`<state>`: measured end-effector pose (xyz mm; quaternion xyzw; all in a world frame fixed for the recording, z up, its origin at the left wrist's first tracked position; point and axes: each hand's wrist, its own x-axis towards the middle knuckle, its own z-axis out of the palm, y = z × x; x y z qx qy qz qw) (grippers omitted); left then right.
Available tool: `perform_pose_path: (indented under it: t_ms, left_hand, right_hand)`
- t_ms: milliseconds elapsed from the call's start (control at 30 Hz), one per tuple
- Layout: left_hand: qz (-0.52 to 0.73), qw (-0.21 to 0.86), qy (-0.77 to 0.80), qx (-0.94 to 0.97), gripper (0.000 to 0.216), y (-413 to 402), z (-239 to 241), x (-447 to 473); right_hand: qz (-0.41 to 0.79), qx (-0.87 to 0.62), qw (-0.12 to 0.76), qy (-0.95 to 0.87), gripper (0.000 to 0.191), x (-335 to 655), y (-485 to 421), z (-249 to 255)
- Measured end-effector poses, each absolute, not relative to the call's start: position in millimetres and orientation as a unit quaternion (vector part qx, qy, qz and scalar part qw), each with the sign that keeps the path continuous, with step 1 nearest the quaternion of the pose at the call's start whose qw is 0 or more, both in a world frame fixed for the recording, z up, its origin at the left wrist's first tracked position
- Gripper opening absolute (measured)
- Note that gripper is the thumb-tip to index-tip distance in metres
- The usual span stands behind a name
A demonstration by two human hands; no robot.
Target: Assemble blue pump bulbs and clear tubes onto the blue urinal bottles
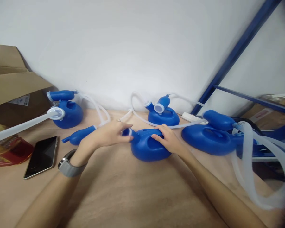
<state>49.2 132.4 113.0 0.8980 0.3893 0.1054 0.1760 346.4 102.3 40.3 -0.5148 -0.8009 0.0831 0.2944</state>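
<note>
A blue plastic urinal bottle (150, 150) sits on the wooden table in front of me, its white-rimmed open neck pointing left. My left hand (111, 134), with a watch on its wrist, closes thumb and fingers around that neck. Over the handle on the bottle's right side lies my right hand (167, 137), fingers curled on its top. A loose blue funnel-shaped piece (83, 135) rests on the table behind my left wrist. White tubing (125, 116) runs behind my left hand.
Similar blue bottles stand at the back left (68, 115), back middle (162, 118) and right (206, 139). Clear hose loops (248, 167) hang at the far right. A phone (42, 156), a red-labelled jar (11, 152) and a cardboard box (21, 88) occupy the left. A blue metal frame (235, 47) rises right.
</note>
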Motion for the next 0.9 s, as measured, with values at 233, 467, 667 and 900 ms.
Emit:
perform_pose_path:
  t_ms: [233,467,667,900]
  left_hand:
    - [0.289,0.232,0.333,0.867,0.060,125.5,68.7,72.0]
    - [0.368,0.150,0.269,0.877,0.034,118.7,53.8,73.8]
    - [0.430,0.091,0.244,0.864,0.025,112.2,38.5,81.7]
    - [0.255,0.136,0.284,0.914,0.054,121.1,77.1,55.3]
  right_hand:
    - [0.133,-0.521,0.313,-0.783,0.048,346.8,105.4,40.5]
    - [0.182,-0.507,0.313,-0.782,0.045,348.0,107.2,44.4]
    - [0.224,-0.505,0.314,-0.772,0.039,347.8,107.9,45.6]
    - [0.204,-0.521,0.306,-0.770,0.048,349.6,104.4,48.7]
